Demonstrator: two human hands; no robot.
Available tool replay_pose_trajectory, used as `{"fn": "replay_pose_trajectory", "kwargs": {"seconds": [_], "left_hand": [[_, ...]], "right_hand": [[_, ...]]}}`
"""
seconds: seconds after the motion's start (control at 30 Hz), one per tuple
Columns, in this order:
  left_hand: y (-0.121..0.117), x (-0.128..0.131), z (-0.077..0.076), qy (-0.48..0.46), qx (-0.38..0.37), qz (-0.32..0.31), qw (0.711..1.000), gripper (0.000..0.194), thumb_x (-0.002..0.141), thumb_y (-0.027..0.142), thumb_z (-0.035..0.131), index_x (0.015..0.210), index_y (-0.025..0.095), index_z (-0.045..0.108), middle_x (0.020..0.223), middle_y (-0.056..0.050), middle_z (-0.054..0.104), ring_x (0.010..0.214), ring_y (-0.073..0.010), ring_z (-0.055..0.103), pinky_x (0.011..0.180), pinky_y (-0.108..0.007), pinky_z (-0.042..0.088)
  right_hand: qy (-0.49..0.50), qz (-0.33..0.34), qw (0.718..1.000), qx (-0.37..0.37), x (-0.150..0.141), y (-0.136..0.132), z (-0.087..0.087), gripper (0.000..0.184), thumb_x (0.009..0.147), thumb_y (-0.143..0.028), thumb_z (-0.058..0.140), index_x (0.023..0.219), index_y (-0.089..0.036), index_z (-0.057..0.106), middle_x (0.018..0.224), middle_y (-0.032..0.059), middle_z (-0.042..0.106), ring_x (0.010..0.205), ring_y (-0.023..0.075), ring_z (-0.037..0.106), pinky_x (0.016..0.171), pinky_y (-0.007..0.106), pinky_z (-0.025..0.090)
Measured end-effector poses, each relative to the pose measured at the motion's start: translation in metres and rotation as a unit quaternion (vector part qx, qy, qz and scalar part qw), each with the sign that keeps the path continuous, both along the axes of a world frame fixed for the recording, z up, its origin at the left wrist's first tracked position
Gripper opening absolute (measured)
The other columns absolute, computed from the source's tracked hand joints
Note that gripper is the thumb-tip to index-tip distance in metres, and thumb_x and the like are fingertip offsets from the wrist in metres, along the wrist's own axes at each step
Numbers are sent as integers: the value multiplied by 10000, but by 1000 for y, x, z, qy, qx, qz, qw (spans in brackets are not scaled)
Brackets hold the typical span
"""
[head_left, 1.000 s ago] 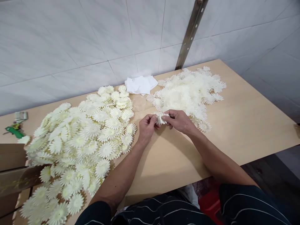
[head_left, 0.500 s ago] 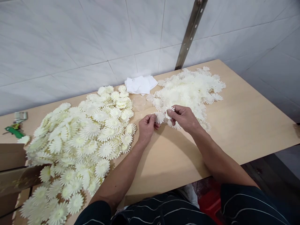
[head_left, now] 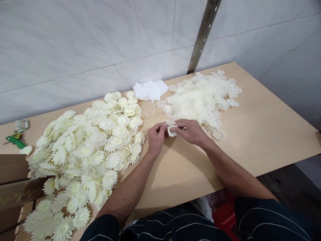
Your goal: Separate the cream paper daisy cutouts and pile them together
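My left hand [head_left: 156, 135] pinches a cream artificial flower [head_left: 169, 123] above the table. Against it, my right hand [head_left: 189, 131] presses a second flower piece [head_left: 172, 131] between thumb and fingers; the two pieces overlap, and my fingertips hide their centres. Behind my right hand lies a loose pile of flat white flower pieces [head_left: 200, 97]. To the left of my left hand spreads a larger heap of fuller, yellowish-cream flowers [head_left: 92, 140].
Between the heaps at the back are white papers [head_left: 151, 90] and a clear round disc [head_left: 148, 110]. A green-handled tool [head_left: 16, 141] lies at far left, near a cardboard box [head_left: 13, 190]. The wooden table [head_left: 265, 124] meets a tiled wall [head_left: 82, 43].
My right hand has moved left and slightly down from the white pile, bringing its flower piece against the one in my left hand. My left hand has barely moved.
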State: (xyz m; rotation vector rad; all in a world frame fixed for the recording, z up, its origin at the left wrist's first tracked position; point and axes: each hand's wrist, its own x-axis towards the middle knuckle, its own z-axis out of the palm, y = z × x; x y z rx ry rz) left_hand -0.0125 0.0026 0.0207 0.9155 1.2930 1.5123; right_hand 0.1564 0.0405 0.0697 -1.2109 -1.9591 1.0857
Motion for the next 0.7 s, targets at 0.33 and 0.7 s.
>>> {"fn": "replay_pose_trajectory", "kwargs": {"seconds": [0.33,0.7], "left_hand": [[-1,0,4,-26,18,-49,998,582,786,755,891,798,197,728,587,26,616,509,-122,577,498,-257,501],[-3,1,-1,17,57,1,998,577,850,746,848,918,204,663,650,42,638,492,-88,570,490,-212,466]], "right_hand": [[12,-15,1000,-25,2,-1,4,436,891,-614,709,730,-208,728,730,28,693,720,192,580,680,322,426],[-15,-77,997,14,4,2,-4,557,947,-682,673,644,-224,577,573,-8,517,612,166,491,610,322,366]]}}
